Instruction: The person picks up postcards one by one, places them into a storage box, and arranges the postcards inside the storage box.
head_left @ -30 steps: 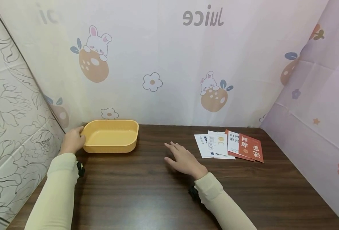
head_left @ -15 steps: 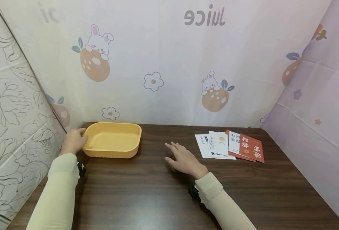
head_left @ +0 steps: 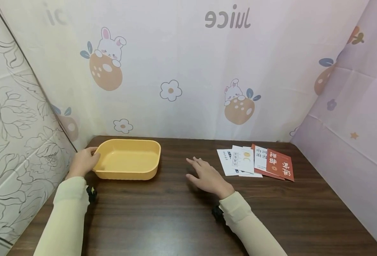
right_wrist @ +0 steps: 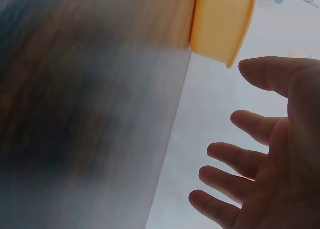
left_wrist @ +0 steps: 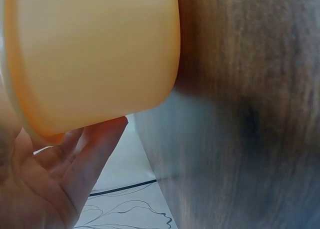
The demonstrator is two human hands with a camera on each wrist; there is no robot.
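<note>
Rabbit-print curtain [head_left: 198, 64] backs a dark wood-grain table [head_left: 162, 213]. Since half a second ago, the one yellow tray [head_left: 125, 175] has shifted slightly rightward and nearer the person, together with the left hand [head_left: 82, 162], which grips its left end, fingers against the outer wall. Fingers spread, the right hand [head_left: 210, 178] hovers between tray and overlapping cards [head_left: 244, 159], at least five.

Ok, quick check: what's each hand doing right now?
Left hand: holding the tray by its left end.
Right hand: open, fingers spread, holding nothing.
</note>
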